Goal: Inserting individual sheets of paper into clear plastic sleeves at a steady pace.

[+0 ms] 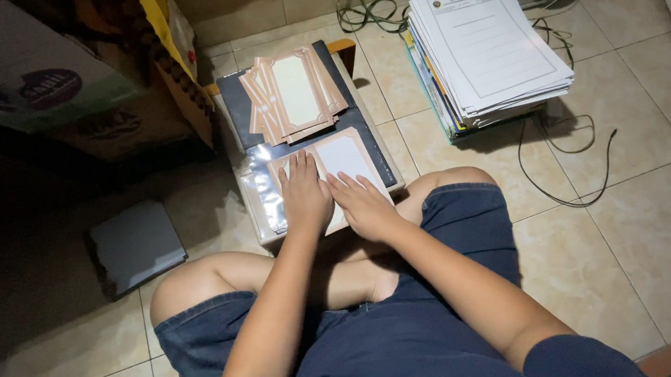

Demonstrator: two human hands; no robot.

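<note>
Across most of the frame, pale tiled floor (642,236). At the upper left, a big cardboard box (64,82), tilted, half in shadow. At the upper right, a tall stack of white printed sheets (488,45) with coloured edges beneath, resting on the floor, and a dark cable (569,170) looping beside and below it. In the lower half, crossed bare legs in dark blue shorts (411,342), seated on the tiles. At the centre, a low small table (384,141) with a dark top, just ahead of the knees. At the left middle, a grey flat board (136,246) lying alone on the floor, well apart from the table. On the far part of the table, a fanned pile of tan-bordered cards (292,92) with pale centres. On the near part, a clear glossy plastic sleeve (260,190), and lying over it one tan-bordered card (345,160). Pressed flat on that card, side by side and nearly touching: left hand (304,195), fingers straight and close together, gripping nothing; right hand (364,202), fingers slightly spread, palm down, also gripping nothing.
</note>
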